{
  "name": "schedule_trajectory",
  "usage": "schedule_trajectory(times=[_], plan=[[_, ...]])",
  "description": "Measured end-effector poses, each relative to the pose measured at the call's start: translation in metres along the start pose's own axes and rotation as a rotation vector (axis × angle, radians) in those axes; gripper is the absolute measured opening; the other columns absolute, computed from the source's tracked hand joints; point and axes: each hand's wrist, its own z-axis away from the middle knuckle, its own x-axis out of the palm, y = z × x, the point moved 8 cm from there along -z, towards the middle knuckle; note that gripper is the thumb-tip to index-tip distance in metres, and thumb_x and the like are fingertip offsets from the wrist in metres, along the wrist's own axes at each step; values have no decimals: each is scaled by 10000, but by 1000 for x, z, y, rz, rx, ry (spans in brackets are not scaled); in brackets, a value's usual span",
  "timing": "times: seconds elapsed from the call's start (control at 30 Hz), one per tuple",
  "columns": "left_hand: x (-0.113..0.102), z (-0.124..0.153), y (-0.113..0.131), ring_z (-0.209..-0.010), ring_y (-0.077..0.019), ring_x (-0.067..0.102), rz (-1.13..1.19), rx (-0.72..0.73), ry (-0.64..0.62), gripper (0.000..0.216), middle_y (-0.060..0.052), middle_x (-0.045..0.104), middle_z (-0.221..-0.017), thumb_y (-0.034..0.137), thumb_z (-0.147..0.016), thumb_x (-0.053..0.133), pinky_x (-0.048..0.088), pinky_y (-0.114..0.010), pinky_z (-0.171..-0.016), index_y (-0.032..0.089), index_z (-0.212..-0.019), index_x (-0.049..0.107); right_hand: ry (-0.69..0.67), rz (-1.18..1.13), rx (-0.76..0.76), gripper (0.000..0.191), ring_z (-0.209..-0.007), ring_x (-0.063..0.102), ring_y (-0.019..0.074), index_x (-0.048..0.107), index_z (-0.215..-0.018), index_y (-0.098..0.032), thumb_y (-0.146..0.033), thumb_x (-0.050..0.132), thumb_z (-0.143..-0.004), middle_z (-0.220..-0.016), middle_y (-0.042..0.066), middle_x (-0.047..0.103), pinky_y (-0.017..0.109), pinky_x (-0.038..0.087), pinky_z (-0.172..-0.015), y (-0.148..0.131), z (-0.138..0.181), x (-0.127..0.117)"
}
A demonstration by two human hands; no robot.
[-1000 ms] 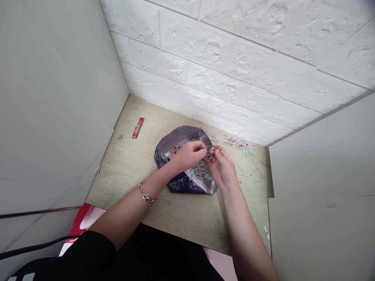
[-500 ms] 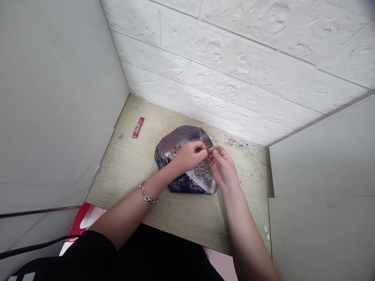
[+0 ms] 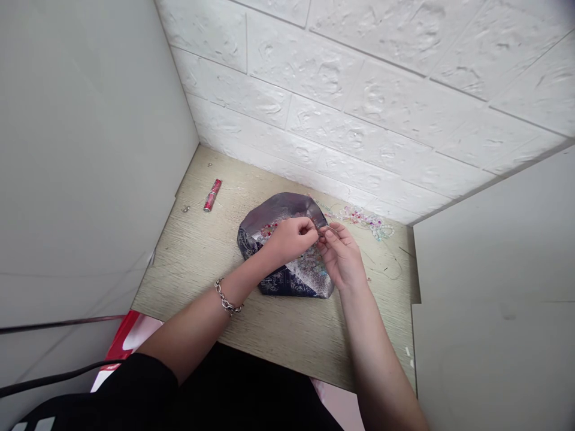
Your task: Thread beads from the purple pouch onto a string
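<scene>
Over an open pouch (image 3: 283,206), silver inside and dark blue with a white pattern outside, my two hands meet fingertip to fingertip. My left hand (image 3: 291,240) is closed in a pinch, its back towards me; what its fingertips hold is too small to make out. Thumb and forefinger of my right hand (image 3: 344,257) pinch a thin, thread-like strand (image 3: 332,228); whether it is thread, wire or a needle is unclear. Small loose beads (image 3: 309,261), pale with some red, lie in the pouch under my hands.
Strings of coloured beads (image 3: 366,221) lie by the white brick-patterned wall (image 3: 323,120). A red tube-shaped roll (image 3: 212,195) rests at the left of the wooden tabletop (image 3: 287,335). Grey panels (image 3: 99,120) close in both sides.
Hardly anything differs. Both hands keep their place above the pouch, with at most a tiny shift of the right fingertips.
</scene>
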Motion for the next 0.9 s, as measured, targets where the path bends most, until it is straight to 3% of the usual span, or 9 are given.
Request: schedule_trajectory(times=[0.9], plan=[[-2, -1, -2, -515, -72, 356, 6, -53, -1, 163, 37, 423, -520, 247, -665, 399, 273, -216, -488, 153, -540, 444, 15, 97, -58, 260, -670, 539, 94, 508, -785, -220, -182, 637, -562, -725, -39, 570, 279, 445, -683, -6, 3, 4]])
